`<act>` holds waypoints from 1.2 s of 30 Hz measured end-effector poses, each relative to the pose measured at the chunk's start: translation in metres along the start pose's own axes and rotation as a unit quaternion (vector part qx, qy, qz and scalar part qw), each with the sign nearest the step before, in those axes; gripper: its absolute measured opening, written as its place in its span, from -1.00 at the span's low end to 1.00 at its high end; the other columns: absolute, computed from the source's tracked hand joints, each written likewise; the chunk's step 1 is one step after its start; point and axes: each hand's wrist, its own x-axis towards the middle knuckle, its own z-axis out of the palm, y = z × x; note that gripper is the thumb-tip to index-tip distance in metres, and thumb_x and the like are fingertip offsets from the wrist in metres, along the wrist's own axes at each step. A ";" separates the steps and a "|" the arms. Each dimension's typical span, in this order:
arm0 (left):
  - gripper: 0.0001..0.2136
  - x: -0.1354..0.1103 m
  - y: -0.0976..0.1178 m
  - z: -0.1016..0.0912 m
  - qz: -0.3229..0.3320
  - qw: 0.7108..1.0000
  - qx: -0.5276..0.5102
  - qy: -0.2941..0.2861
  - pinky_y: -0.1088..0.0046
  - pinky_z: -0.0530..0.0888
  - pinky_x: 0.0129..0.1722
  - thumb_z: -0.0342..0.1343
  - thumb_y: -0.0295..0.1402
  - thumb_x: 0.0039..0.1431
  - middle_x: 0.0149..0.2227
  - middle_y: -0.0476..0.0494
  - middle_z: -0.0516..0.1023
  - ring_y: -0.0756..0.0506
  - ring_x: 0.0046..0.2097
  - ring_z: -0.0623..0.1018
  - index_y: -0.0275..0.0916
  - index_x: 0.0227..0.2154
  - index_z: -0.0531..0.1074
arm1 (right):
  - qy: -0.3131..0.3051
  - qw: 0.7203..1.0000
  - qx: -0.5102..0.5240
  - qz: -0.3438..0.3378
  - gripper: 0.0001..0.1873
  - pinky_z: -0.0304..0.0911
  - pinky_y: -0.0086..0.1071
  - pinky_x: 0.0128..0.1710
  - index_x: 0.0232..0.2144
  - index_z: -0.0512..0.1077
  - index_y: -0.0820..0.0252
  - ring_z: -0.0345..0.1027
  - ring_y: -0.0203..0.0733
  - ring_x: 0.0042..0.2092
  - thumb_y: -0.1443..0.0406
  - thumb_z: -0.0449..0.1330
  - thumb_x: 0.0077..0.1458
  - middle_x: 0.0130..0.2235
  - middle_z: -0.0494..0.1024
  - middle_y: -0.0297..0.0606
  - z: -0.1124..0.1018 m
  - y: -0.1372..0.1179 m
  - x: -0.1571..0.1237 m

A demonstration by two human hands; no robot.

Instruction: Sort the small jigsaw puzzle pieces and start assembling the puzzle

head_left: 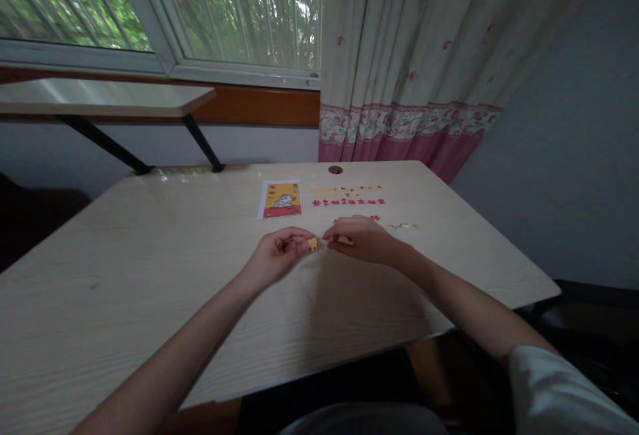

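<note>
Between the fingertips of my left hand (283, 247) is a small yellow jigsaw puzzle piece (313, 243), pinched just above the desk. My right hand (363, 239) is closed beside it, thumb and forefinger drawn together at a pale, blurred puzzle piece (321, 244). Whether the two pieces are joined I cannot tell. Beyond my hands lie rows of loose pieces: yellow ones (329, 189) at the back and red ones (351, 202) in front. My right hand partly covers another short red row (374, 218). White and yellow pieces (404, 226) lie right of that hand.
A picture card (282, 200) with a white animal on yellow and red lies behind my left hand. The pale wooden desk (150, 275) has a round cable hole (335, 169) at its back edge. A raised shelf (110, 97) stands at the left, and a curtain (394, 56) hangs behind.
</note>
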 end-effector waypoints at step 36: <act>-0.77 0.002 -0.008 0.007 -0.037 0.986 -0.161 0.021 0.54 0.37 -0.40 0.28 -0.39 -0.11 -0.48 -0.01 0.54 0.03 -0.43 0.50 -0.28 -0.37 0.39 | 0.150 0.987 0.026 0.058 -0.74 0.16 -0.46 -0.37 -0.30 0.48 0.16 0.33 -0.35 -0.41 0.11 0.22 0.04 -0.44 0.50 -0.33 0.040 -0.008 -0.002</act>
